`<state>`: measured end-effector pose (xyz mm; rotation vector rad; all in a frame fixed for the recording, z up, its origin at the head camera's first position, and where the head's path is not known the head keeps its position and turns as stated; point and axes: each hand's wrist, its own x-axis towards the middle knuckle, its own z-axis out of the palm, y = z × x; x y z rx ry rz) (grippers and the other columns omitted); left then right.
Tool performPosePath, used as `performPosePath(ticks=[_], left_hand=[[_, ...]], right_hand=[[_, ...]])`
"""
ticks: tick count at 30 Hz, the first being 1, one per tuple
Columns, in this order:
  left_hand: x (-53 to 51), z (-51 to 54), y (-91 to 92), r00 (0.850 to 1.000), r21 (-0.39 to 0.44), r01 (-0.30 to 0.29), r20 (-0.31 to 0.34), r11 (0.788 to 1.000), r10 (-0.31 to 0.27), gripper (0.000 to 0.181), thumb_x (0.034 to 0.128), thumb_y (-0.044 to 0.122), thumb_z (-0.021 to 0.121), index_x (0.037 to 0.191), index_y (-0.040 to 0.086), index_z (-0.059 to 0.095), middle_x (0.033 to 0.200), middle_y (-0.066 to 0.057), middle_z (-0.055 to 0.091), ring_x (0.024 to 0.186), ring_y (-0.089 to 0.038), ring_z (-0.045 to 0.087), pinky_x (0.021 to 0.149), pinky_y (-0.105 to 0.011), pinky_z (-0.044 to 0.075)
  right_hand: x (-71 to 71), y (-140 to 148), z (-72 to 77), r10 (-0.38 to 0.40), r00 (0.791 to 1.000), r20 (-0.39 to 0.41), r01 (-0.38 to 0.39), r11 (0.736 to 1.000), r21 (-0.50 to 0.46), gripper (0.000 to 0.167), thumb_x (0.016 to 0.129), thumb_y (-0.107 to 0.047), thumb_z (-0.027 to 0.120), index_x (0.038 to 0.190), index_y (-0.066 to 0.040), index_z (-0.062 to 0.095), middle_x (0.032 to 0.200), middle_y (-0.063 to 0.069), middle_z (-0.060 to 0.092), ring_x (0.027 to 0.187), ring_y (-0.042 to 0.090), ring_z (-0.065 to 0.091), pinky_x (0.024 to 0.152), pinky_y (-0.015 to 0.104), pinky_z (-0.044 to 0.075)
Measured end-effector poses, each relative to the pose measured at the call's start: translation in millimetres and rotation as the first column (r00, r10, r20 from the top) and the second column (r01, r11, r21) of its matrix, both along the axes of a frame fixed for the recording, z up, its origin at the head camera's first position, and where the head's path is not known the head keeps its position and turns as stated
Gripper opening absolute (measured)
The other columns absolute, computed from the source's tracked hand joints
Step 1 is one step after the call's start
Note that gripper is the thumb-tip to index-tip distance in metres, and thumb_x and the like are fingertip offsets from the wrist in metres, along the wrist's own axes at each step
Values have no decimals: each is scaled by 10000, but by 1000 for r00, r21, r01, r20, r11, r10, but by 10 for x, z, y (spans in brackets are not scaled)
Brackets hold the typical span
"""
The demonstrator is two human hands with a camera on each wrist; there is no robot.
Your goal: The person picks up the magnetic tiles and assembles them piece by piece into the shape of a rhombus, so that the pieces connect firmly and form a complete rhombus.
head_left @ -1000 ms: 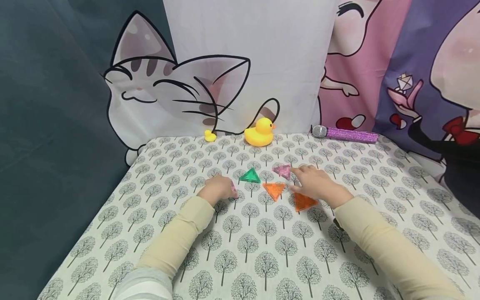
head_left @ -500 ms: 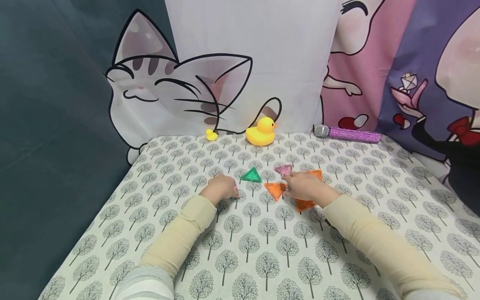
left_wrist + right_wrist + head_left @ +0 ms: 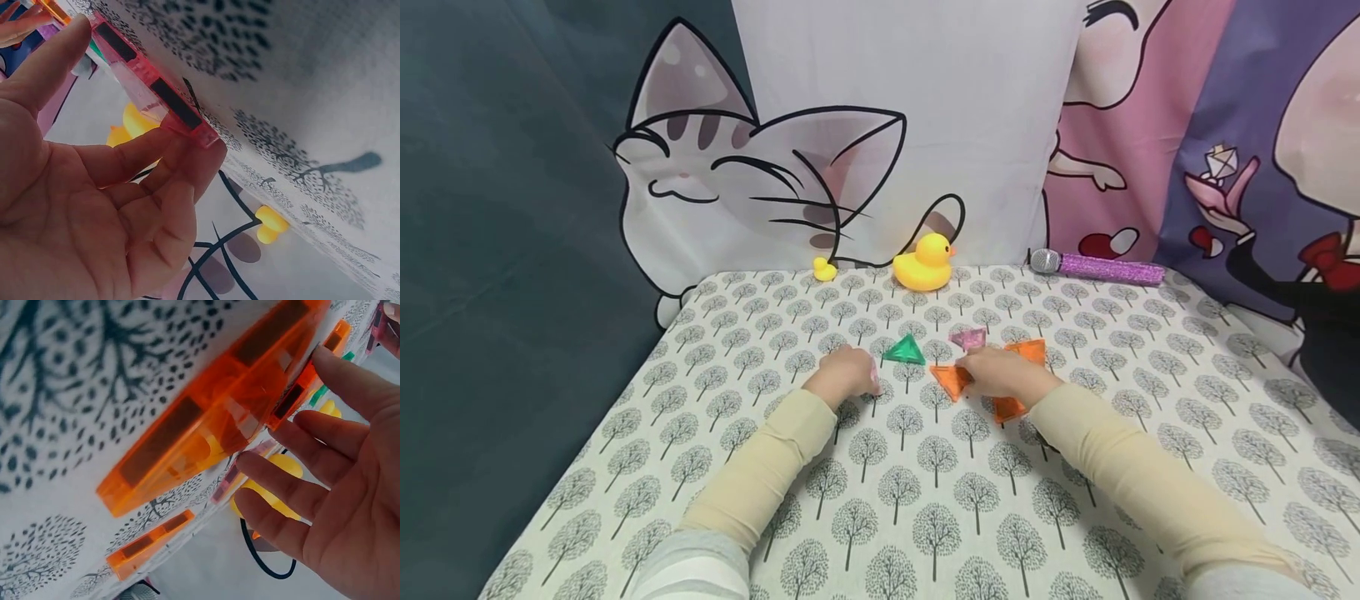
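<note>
My left hand [image 3: 844, 372] pinches a pink translucent triangular magnetic tile [image 3: 153, 84]; thumb and fingers sit at its two ends, and it stands close to the cloth. In the head view, my right hand [image 3: 1002, 372] is over the middle orange triangular tile [image 3: 949, 381]. The right wrist view has my thumb and index finger on opposite ends of that orange tile [image 3: 294, 397]. Two more orange tiles lie partly under the hand, one behind [image 3: 1030, 350] and one in front [image 3: 1009, 409]. A green triangular tile [image 3: 906, 351] lies between the hands, and another pink tile [image 3: 967, 337] just behind.
A big yellow rubber duck [image 3: 923, 265] and a small one [image 3: 823, 269] stand at the table's back edge. A purple glittery microphone [image 3: 1101, 267] lies at the back right. The tree-print tablecloth [image 3: 865, 508] covers the table, with a cartoon curtain [image 3: 985, 108] behind.
My right hand has moved left from beside the pink tile to the middle orange tile, uncovering another orange tile behind it. The left hand keeps its hold with little movement.
</note>
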<state>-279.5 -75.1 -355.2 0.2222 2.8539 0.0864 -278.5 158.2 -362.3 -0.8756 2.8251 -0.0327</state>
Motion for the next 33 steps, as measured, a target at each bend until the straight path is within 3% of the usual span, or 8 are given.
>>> performPosePath(ticks=[4,14,20,29,33], left_hand=[[9,0,10,1000,11,-20,-15,1000,20,300,676,407,703,728,131,600,889,-75,549,871,-221,479,710,-393,431],[12,-17,11,997,67,-52,-51,996,56,398,636,386,744,793,84,537,734,-51,523,718,-201,498,709,-404,424],[11,-19,23,996,76,-59,-61,995,64,416,623,386,753,806,81,539,759,-62,531,728,-210,501,689,-398,424],[8,-39,32,995,71,-65,-74,995,70,544,617,388,756,962,33,529,852,-105,547,816,-251,520,731,-417,418],[4,-40,30,994,83,-55,-88,995,62,557,607,384,763,974,42,521,852,-99,540,801,-245,519,681,-395,435]], right_hand=[[12,-26,24,22,1000,7,-22,1000,-22,210,753,-168,664,924,-59,606,782,6,526,754,180,513,714,350,447],[70,-91,34,25,999,23,-24,999,-25,102,758,-176,651,802,-117,581,742,-13,493,692,146,478,648,307,435],[107,-129,34,12,999,49,-9,999,-53,103,762,-203,652,790,-131,583,726,-33,501,662,125,482,619,283,430],[170,-172,14,1,999,32,1,999,-55,154,770,-263,652,758,-140,560,713,-36,502,646,116,474,612,274,422],[195,-198,18,-3,999,36,5,998,-62,174,755,-278,661,778,-130,571,718,-43,515,661,116,489,623,275,432]])
